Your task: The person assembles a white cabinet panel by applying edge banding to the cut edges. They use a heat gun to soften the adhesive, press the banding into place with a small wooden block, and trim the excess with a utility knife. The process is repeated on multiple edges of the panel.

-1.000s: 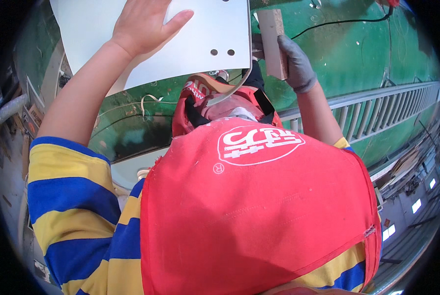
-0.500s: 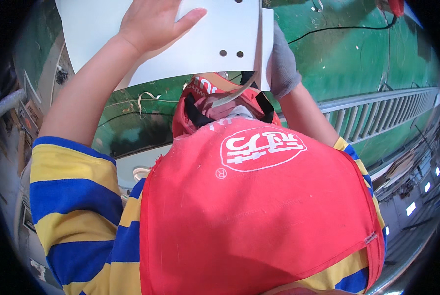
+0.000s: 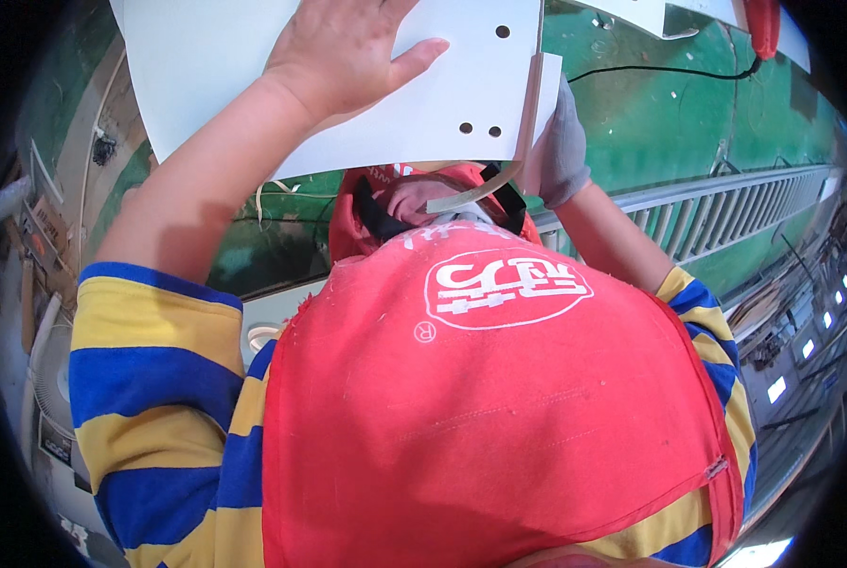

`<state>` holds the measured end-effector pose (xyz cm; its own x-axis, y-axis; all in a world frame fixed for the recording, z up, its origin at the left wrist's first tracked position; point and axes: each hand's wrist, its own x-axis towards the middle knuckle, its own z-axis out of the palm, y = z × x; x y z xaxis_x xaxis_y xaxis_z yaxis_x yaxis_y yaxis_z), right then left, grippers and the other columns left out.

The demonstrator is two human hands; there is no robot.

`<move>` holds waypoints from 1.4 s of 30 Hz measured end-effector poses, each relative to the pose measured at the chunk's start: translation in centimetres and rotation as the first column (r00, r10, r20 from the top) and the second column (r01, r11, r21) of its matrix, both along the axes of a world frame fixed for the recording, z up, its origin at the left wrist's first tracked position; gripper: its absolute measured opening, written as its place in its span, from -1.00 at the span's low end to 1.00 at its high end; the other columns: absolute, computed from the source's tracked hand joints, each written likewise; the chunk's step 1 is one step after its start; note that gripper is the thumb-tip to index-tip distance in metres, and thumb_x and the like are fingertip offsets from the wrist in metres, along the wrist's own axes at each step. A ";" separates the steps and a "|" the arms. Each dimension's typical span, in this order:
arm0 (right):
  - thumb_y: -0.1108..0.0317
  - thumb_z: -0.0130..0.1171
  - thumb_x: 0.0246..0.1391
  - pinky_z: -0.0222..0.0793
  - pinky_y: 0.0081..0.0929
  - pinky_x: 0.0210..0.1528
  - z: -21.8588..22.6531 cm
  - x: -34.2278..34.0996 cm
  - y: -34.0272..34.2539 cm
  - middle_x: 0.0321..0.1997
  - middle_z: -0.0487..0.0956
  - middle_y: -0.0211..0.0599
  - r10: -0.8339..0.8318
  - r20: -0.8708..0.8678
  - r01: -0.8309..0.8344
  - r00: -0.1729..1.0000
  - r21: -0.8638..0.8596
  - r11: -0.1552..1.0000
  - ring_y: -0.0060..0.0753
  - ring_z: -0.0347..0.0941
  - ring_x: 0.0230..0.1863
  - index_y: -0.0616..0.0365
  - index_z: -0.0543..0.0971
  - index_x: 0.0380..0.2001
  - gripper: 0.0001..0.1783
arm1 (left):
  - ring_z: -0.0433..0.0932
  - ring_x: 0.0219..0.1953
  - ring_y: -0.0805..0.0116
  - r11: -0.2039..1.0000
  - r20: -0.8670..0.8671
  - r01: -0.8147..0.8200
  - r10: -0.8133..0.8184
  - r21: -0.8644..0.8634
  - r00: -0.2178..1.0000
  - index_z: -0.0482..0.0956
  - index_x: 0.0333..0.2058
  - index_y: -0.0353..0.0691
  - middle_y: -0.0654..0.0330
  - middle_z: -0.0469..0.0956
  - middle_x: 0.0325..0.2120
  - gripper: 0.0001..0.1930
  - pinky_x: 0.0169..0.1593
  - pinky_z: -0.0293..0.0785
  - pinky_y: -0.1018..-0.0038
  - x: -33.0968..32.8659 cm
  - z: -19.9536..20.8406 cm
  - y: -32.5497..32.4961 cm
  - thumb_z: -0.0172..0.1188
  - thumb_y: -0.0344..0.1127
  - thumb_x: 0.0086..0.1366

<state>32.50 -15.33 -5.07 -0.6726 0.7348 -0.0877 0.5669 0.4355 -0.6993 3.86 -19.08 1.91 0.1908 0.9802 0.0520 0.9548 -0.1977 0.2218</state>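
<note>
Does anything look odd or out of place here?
Yes: a thin strip dangles, curled, past the near corner of the white panel, rather than ending there. Also, the right hand is gloved while the left hand is bare.

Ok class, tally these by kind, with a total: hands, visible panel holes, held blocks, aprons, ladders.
Hands: 2 (bare left hand, gloved right hand)
Dark round holes in white panel: 3
White-faced block: 1
Red apron: 1
Metal ladder: 1
Total: 8
</note>
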 end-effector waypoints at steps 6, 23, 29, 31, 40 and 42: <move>0.40 0.02 0.21 0.38 -0.35 0.12 -1.3 1.2 -0.2 0.13 0.42 -0.03 -0.296 -0.204 0.166 0.933 -0.484 0.859 -0.13 0.45 0.07 0.20 0.21 0.24 -0.46 | -0.16 0.46 0.06 1.000 -0.043 -0.004 0.003 -0.024 0.999 0.02 0.37 -0.20 -0.04 -0.06 0.39 -0.16 0.45 -0.27 0.03 0.7 0.1 0.1 0.05 0.14 0.25; 0.12 0.10 0.14 0.20 -0.36 0.24 0.8 0.2 -0.2 0.16 0.40 -0.20 -0.483 -0.490 -0.044 0.726 -0.733 0.679 -0.28 0.32 0.21 0.18 0.29 0.21 -0.38 | -0.12 0.45 0.05 1.000 -0.036 0.000 0.000 -0.003 0.999 0.03 0.37 -0.20 -0.04 -0.04 0.38 -0.17 0.45 -0.26 0.03 1.3 -0.3 0.6 0.05 0.12 0.26; 0.08 0.07 0.18 0.27 -0.38 0.19 -1.6 1.0 1.4 0.12 0.43 -0.20 -0.378 -0.292 0.150 0.879 -0.582 0.799 -0.27 0.37 0.15 0.18 0.32 0.19 -0.41 | -0.13 0.46 0.05 1.000 -0.031 0.000 0.000 -0.006 1.000 0.02 0.37 -0.18 -0.04 -0.04 0.38 -0.17 0.45 -0.24 0.02 0.8 -0.5 1.3 0.06 0.11 0.25; 0.05 -0.02 0.26 0.31 -0.40 0.17 -1.1 0.6 1.9 0.12 0.44 -0.22 -0.137 -0.274 0.066 0.952 -0.252 0.965 -0.32 0.39 0.13 0.15 0.35 0.18 -0.46 | -0.12 0.46 0.04 1.000 -0.015 -0.005 0.005 -0.004 1.000 0.03 0.37 -0.18 -0.05 -0.03 0.38 -0.17 0.44 -0.23 0.02 0.7 -0.4 1.3 0.08 0.09 0.24; -0.03 -0.17 0.34 0.43 -0.28 0.16 -2.1 -1.4 2.7 0.08 0.56 -0.20 -0.827 -0.214 -0.638 0.520 -0.741 -0.209 -0.28 0.53 0.05 0.15 0.42 0.18 -0.43 | -0.07 0.44 -0.03 0.999 -0.032 -0.006 0.004 -0.051 0.999 0.08 0.35 -0.20 -0.09 -0.01 0.38 -0.20 0.43 -0.18 -0.02 0.0 0.0 2.3 0.13 0.00 0.22; -0.11 -0.15 0.32 0.37 -0.26 0.21 -3.1 -1.5 1.6 0.16 0.53 -0.19 -0.803 -0.242 -0.295 0.545 -0.952 0.086 -0.25 0.49 0.13 0.18 0.37 0.24 -0.34 | -0.07 0.44 -0.03 0.998 -0.062 -0.007 0.002 -0.069 0.998 0.09 0.35 -0.21 -0.09 -0.01 0.38 -0.20 0.43 -0.18 -0.02 -0.2 0.0 2.4 0.13 0.00 0.21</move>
<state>30.95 -13.70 -8.18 -0.6520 0.5518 -0.5200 -0.3686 -0.8300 -0.4186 3.67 -16.65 1.88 0.1872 0.9819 -0.0279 0.9680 -0.1796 0.1752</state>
